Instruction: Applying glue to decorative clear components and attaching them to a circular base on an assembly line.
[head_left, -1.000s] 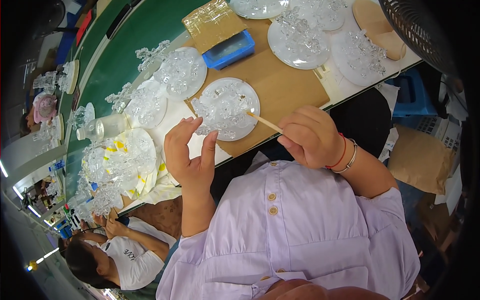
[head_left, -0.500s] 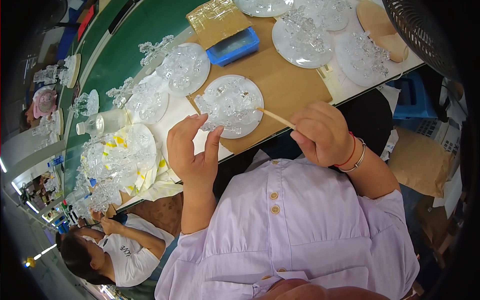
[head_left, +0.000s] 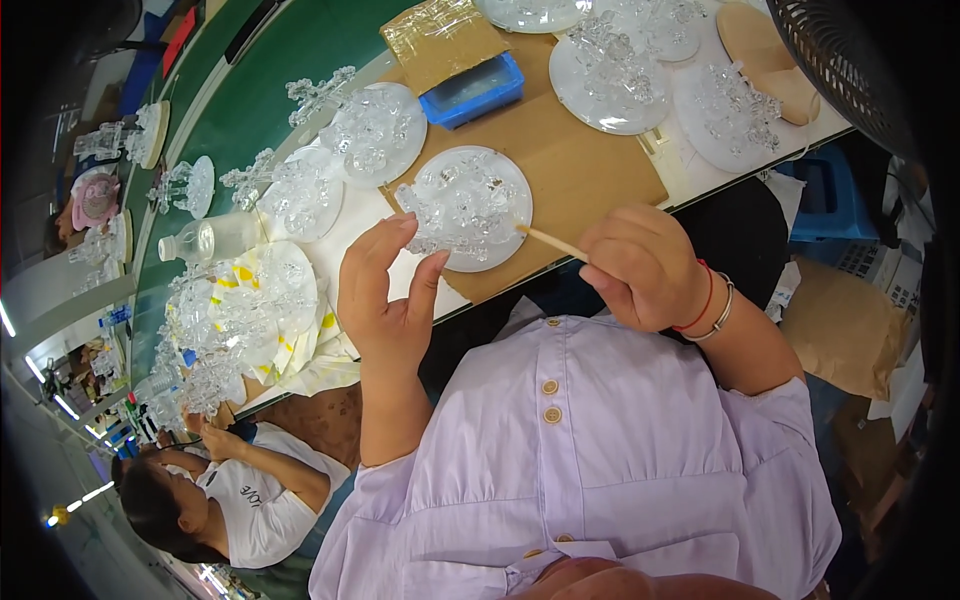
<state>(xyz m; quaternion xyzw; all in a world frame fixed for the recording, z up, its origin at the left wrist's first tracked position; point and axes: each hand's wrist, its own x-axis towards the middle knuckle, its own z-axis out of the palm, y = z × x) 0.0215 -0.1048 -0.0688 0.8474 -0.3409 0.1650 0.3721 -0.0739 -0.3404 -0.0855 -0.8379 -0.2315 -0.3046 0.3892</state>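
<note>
On the cardboard in front of me sits a round white disc (head_left: 505,172) bearing a clear, lumpy plastic ornament (head_left: 465,205). My left hand (head_left: 385,285) is at its near left edge, thumb and index finger spread apart on either side of the ornament's end. Whether those fingertips touch the plastic I cannot tell. In my right hand (head_left: 640,265) a thin wooden stick (head_left: 552,243) is pinched, pointing left. Its darker tip is over the right side of the disc, close to or touching the ornament.
A blue tray (head_left: 475,95) with a cardboard flap (head_left: 440,40) stands behind the disc. Similar ornaments on discs (head_left: 375,130) are around it. A clear bottle (head_left: 210,240) lies at left, near yellow-and-white paper (head_left: 310,370). A co-worker (head_left: 250,500) sits at lower left; a fan (head_left: 845,70) is upper right.
The whole scene has shifted slightly right and up in the view. Both hands keep almost the same pose, and the stick's tip stays at the disc's right side.
</note>
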